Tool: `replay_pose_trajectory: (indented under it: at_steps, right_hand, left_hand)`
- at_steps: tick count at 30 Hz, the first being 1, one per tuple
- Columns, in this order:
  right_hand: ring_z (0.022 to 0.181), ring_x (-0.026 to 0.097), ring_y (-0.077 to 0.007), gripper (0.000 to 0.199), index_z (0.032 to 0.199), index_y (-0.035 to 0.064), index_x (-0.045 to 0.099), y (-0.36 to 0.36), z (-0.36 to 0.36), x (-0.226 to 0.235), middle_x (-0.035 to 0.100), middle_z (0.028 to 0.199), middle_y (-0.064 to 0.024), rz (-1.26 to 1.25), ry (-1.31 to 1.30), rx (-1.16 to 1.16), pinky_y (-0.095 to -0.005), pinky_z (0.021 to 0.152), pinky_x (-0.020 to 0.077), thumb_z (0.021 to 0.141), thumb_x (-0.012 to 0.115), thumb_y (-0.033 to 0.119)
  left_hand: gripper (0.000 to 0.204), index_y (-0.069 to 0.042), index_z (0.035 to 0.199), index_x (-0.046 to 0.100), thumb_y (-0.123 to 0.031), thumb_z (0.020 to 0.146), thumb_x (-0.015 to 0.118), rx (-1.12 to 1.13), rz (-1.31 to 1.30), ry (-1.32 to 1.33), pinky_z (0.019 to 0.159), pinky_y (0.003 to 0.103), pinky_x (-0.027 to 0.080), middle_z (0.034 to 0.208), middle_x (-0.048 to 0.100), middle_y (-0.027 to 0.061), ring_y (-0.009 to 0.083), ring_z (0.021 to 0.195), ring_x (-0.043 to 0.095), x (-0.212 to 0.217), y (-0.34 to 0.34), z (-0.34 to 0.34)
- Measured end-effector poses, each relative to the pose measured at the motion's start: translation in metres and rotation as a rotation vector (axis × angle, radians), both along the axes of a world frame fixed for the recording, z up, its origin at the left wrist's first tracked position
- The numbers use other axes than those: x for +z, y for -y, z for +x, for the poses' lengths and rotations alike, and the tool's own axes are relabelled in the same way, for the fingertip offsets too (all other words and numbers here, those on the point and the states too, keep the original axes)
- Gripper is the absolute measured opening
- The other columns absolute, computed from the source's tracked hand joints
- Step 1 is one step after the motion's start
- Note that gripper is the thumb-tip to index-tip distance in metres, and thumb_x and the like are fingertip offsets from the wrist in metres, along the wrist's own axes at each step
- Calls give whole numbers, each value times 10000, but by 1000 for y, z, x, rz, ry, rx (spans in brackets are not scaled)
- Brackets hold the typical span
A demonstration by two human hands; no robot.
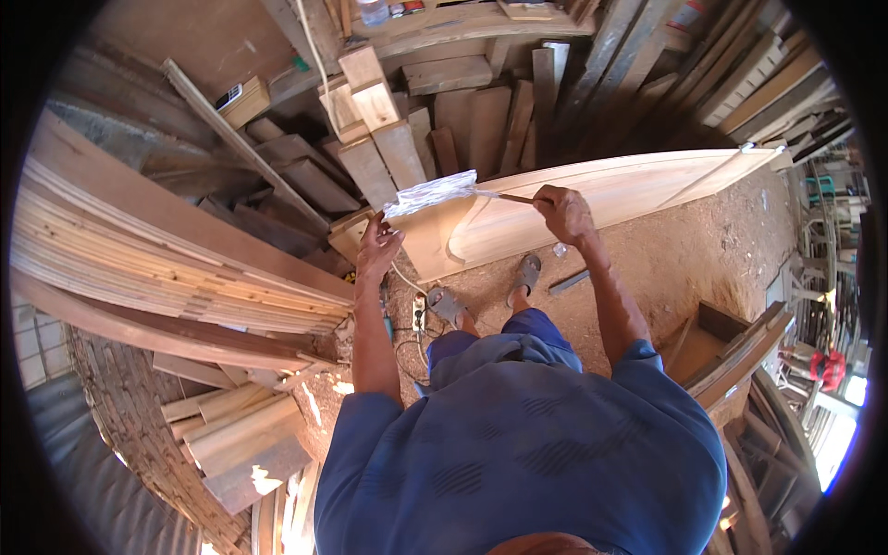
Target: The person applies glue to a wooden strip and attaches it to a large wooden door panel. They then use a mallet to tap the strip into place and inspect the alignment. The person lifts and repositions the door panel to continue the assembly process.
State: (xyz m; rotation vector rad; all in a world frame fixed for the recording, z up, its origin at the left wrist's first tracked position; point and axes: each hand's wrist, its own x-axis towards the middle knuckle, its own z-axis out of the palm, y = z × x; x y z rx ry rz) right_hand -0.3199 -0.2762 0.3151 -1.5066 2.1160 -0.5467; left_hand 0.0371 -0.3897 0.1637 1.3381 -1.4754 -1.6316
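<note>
A long pale wooden panel [592, 199] with a curved carved outline stands on its edge in front of me, running off to the right. My right hand [562, 211] grips the thin handle of a whitish tassel duster [433, 193], whose head lies over the panel's left end. My left hand [377, 246] rests on the panel's left edge, just below the duster head. My feet in grey sandals [529, 275] stand on the sawdust floor beneath.
Stacked long planks [157, 254] fill the left side, short boards [388, 139] lean against the back wall. A power strip [418, 313] and cable lie by my feet. A wooden box frame [717, 347] sits at the right, offcuts [236, 430] at the lower left.
</note>
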Motion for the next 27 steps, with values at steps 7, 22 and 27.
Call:
replay_pose_trajectory:
  at_steps: [7,22,27]
  right_hand:
    - [632,566,-155,177,928,12,667,13,-4,29,640,714,-86,-65,279,50,-302,612,452,873,608,170]
    - [816,623,-353,108,911,37,664,10,4,2,658,822,-157,-239,3,199,-427,733,485,837,608,91]
    - [827,625,-320,52,842,83,657,53,-41,-7,671,836,-100,-261,-364,242,-445,740,486,831,618,115]
  left_hand:
    - [691,-35,1389,408,-215,814,748,10,-29,119,808,303,522,1154,560,124,201,975,623,14,-1,-4]
    - [715,-18,1408,343,-187,833,731,68,82,12,859,340,514,1273,516,195,261,1102,577,1,-20,-8]
    - [642,-29,1386,366,-199,861,694,115,87,57,885,337,495,1301,522,159,224,1079,607,-2,-35,-7]
